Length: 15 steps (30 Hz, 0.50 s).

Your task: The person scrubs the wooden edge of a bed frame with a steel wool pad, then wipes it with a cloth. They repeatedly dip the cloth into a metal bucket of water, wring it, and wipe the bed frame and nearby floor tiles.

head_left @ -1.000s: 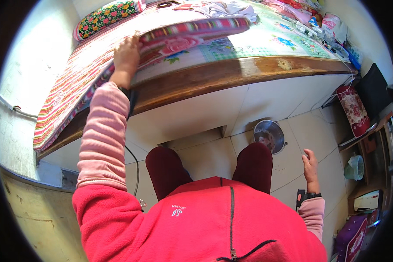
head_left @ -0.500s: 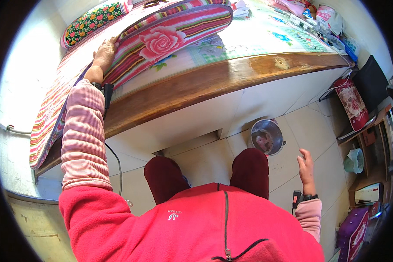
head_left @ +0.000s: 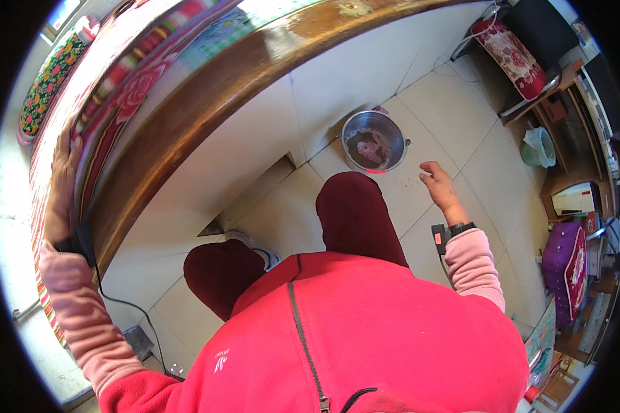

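Observation:
My left hand (head_left: 63,182) lies along the striped mat (head_left: 120,113) at the left edge of the wooden bed. Its fingers are stretched out against the mat, which is folded up and shows a pink rose print; motion smears it somewhat. Over the tiled floor hangs my right hand (head_left: 441,184), empty, with its fingers loosely bent and apart. The nearest thing to it is a metal bucket (head_left: 397,140) holding water and a pinkish cloth (head_left: 373,148).
The bed's brown wooden edge (head_left: 248,76) curves across the top left. Beyond the mat lies a flowered bolster (head_left: 48,89). To the right stand a chair with a red patterned cushion (head_left: 510,58), a small lined bin (head_left: 539,148), shelves and a purple case (head_left: 563,272).
The view has swung to the right, and my body is turned that way with one foot showing. My left hand stays against the mat; my right hand is nearer the bucket.

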Available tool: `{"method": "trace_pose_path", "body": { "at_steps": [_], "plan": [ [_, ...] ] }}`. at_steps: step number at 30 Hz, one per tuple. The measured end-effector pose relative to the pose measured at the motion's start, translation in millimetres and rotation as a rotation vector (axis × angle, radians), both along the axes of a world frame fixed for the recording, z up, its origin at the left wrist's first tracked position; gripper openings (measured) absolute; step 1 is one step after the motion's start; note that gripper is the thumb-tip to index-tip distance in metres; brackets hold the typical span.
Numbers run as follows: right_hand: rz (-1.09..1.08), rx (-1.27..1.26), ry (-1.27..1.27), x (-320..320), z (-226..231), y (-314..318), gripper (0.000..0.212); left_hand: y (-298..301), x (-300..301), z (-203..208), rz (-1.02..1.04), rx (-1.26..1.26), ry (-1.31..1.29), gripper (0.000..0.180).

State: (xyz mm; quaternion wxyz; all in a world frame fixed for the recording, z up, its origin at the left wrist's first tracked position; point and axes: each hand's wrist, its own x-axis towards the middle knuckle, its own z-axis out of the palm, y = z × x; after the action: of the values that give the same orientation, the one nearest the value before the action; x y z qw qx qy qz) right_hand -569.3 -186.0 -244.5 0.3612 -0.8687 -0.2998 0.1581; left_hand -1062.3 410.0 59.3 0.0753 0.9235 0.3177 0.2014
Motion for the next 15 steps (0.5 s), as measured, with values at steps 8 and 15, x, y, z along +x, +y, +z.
{"method": "trace_pose_path", "body": {
  "at_steps": [8,15],
  "plan": [
    [0.039,-0.150,0.057,24.8,-106.1,-10.5,0.041,-69.5,0.5,-35.3,-0.029,0.233,0.186,0.050],
    [0.403,-0.287,-0.349,13.4,-152.3,74.1,0.046,-51.1,-6.0,-64.9,0.188,0.340,0.188,0.049]
  ]
}}
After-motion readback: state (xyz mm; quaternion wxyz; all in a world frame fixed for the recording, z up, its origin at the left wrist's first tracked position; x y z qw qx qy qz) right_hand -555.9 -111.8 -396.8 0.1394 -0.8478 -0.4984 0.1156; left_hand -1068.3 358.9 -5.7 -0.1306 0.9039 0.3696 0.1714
